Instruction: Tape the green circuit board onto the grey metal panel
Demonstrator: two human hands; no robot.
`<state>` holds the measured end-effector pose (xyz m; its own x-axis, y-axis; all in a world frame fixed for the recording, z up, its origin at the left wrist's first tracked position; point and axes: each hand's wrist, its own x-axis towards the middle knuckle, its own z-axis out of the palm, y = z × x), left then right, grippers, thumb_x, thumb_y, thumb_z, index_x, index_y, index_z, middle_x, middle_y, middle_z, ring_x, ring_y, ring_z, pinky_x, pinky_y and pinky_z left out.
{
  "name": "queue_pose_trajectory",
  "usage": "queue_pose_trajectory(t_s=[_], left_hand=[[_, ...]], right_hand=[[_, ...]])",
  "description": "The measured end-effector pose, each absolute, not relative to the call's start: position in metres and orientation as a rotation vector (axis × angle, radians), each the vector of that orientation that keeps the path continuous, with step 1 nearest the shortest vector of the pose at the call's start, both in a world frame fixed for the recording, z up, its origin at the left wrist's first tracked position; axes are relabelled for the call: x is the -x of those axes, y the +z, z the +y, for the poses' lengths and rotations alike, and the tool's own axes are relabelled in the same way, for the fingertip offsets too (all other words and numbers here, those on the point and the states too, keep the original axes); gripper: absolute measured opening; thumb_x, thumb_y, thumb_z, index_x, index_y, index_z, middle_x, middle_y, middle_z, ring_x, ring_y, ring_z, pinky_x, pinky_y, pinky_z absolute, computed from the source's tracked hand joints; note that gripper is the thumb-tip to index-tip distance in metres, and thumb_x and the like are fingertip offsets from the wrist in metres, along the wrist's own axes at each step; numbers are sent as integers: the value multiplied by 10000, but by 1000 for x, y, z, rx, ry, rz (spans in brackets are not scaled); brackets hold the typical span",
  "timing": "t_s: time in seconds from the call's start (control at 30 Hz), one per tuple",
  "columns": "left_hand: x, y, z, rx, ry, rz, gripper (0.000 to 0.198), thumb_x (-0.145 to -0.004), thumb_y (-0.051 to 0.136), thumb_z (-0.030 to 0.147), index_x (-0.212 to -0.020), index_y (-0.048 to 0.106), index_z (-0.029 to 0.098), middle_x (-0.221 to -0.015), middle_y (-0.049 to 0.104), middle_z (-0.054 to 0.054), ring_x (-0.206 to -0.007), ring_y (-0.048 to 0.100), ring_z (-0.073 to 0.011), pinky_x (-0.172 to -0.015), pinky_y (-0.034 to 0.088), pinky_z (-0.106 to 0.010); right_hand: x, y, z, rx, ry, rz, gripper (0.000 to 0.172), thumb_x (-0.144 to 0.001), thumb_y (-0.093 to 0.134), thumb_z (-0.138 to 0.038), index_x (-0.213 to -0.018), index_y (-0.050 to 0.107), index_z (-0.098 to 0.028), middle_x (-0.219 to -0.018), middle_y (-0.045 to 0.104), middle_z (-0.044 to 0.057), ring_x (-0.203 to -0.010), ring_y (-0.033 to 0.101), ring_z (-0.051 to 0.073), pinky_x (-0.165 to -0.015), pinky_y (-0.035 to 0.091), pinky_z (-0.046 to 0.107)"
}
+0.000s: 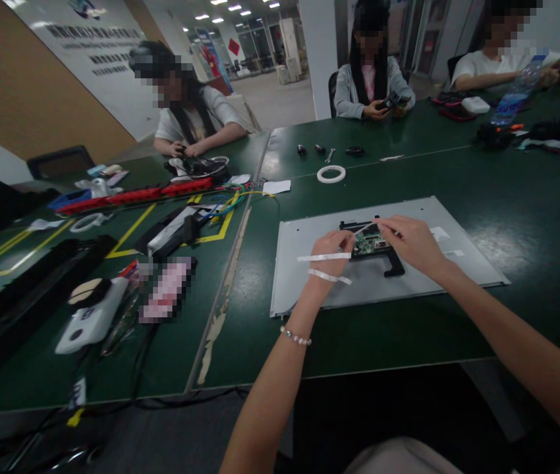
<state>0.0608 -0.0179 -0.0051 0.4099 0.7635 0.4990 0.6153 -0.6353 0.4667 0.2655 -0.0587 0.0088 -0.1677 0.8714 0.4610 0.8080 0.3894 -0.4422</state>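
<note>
A narrow strip of white tape [365, 228] stretches between my two hands above a green circuit board [373, 243]. My left hand [330, 249] pinches its left end, and my right hand [411, 242] has closed fingertips at the other end. Two more white strips [328, 276] cling to the back of my left hand and wrist, their ends sticking out. The board sits in a black frame [394, 264] on a flat light-grey panel [304, 289]. My fingers cover part of the board and frame.
A tape roll [331, 174], a small wrench [330, 155] and small black parts lie beyond the panel. To the left are a phone [168, 289], a white device [93, 316], a black tray [37, 289] and a red power strip [136, 195]. Several people sit around the table.
</note>
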Motion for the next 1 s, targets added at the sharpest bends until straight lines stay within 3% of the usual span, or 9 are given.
queue_pose_trajectory(t_s=[0.2,0.37,0.5,0.6,0.8,1.0], left_hand=[[-60,-3,-17,-2321,1107,1306,94,-852,581,207,-858,671,179,-785,674,-42,-715,604,-160,-721,475,-297],[-59,0,-19,-2207,1126,1395,155,-838,610,233,-985,632,191,-675,637,3,-636,588,-137,-641,462,-266],[-59,1,-20,-2311,1082,1384,88,-857,585,246,-805,618,183,-694,641,-6,-657,589,-132,-652,449,-261],[-60,0,-19,-2426,1028,1338,154,-878,547,232,-745,601,177,-714,640,-13,-670,581,-132,-667,437,-263],[-70,-3,-29,-2500,921,1253,165,-924,465,241,-832,581,169,-784,637,-27,-701,563,-133,-673,428,-254],[-91,-4,-44,-2565,617,1265,219,-949,410,274,-868,582,165,-795,650,-39,-709,582,-147,-651,426,-261]], right_hand=[[-261,6,-60,1421,168,-1998,428,-979,332,-334,-1244,624,-167,-997,651,94,-874,590,200,-764,431,321],[-260,3,-59,1388,141,-1992,430,-976,332,-303,-1265,604,-139,-1011,649,106,-899,592,208,-802,447,343],[-261,2,-58,1392,193,-1971,414,-967,351,-285,-1252,614,-141,-939,653,90,-821,602,193,-768,462,334],[-262,2,-56,1367,292,-1925,397,-963,363,-287,-1240,624,-171,-877,653,61,-741,607,166,-757,474,321],[-282,8,-58,1324,667,-1843,423,-951,375,-353,-1260,606,-180,-801,652,31,-683,610,137,-673,496,281],[-319,-5,-73,1504,820,-1796,410,-875,490,-503,-965,711,-169,-745,659,36,-634,571,126,-599,443,248]])
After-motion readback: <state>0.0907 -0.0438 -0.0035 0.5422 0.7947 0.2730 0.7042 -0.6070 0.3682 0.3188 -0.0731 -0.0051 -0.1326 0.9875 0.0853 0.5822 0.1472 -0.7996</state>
